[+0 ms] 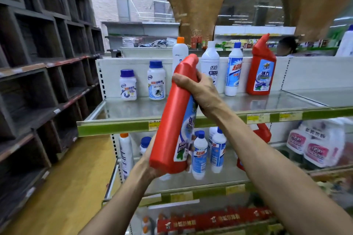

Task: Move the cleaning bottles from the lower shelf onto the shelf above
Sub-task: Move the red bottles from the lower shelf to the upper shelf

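Note:
A tall red cleaning bottle [172,120] is held tilted in front of the shelves. My right hand [196,87] grips its neck and my left hand [152,166] cups its base from below. On the upper shelf [248,105] stand two short blue-capped jars [128,85], an orange-capped white bottle [179,51], two white bottles [234,68] and a red angled-neck bottle [261,66]. The lower shelf [210,179] carries blue-capped white bottles [200,154], an orange-capped bottle [126,154], a small jar [145,144] and another red bottle [264,133], partly hidden by my right arm.
Dark wooden cubby shelves [44,74] line the left side above a yellow floor [76,187]. Large pink-labelled jugs [317,145] sit at the right of the lower shelf. Red packaging [214,219] fills the bottom shelf. Woven baskets [196,0] hang overhead. A person's head [286,46] shows behind the shelving.

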A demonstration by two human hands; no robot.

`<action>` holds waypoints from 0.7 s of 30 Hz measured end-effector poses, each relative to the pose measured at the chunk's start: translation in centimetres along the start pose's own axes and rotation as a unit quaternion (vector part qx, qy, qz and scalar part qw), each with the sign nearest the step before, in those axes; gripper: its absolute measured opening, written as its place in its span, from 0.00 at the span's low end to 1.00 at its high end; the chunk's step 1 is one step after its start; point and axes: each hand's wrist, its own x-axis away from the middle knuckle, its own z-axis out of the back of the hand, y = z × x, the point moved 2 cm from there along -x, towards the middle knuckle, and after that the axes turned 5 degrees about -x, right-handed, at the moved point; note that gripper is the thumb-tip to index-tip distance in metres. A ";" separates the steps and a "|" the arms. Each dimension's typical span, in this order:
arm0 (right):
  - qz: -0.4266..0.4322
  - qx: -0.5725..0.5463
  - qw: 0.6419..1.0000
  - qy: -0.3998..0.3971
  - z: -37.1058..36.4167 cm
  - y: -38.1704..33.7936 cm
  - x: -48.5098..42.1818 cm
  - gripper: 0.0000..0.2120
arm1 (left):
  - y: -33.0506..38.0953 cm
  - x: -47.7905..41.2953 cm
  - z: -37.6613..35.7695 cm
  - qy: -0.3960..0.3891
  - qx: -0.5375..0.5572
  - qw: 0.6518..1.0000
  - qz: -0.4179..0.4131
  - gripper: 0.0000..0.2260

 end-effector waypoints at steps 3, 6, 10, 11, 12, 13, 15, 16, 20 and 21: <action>0.023 0.123 0.991 0.044 -0.7 -1.4 -0.6 0.25 | 1.8 -1.1 1.4 0.066 0.004 0.997 -0.033 0.24; 0.019 0.246 0.963 0.106 -1.2 -2.4 -0.9 0.29 | 3.4 -0.6 1.3 0.103 -0.102 0.984 -0.102 0.28; 0.008 0.322 0.936 0.140 -1.6 -3.1 -0.8 0.29 | 3.5 -0.5 1.8 0.091 -0.100 0.985 -0.108 0.29; 0.006 0.326 0.935 0.140 -1.6 -3.2 -0.7 0.28 | 3.5 -0.5 1.7 0.087 -0.100 0.985 -0.110 0.29; 0.003 0.326 0.935 0.140 -1.7 -3.1 -0.6 0.28 | 3.5 -0.4 1.7 0.087 -0.101 0.985 -0.111 0.29; 0.001 0.326 0.935 0.140 -1.7 -3.1 -0.6 0.28 | 3.6 -0.4 1.5 0.089 -0.102 0.984 -0.112 0.29; -0.001 0.336 0.931 0.141 -1.6 -3.1 -0.5 0.29 | 3.7 -0.4 1.5 0.106 -0.125 0.979 -0.118 0.28; -0.002 0.342 0.929 0.143 -1.4 -3.1 -0.5 0.30 | 3.7 -0.5 1.6 0.113 -0.147 0.975 -0.125 0.28; 0.001 0.363 0.917 0.164 -0.5 -3.5 -0.6 0.31 | 3.9 -1.3 0.9 0.156 -0.346 0.901 -0.208 0.28; 0.003 0.368 0.914 0.172 -0.1 -3.7 -0.6 0.32 | 3.9 -1.7 0.5 0.165 -0.401 0.871 -0.229 0.28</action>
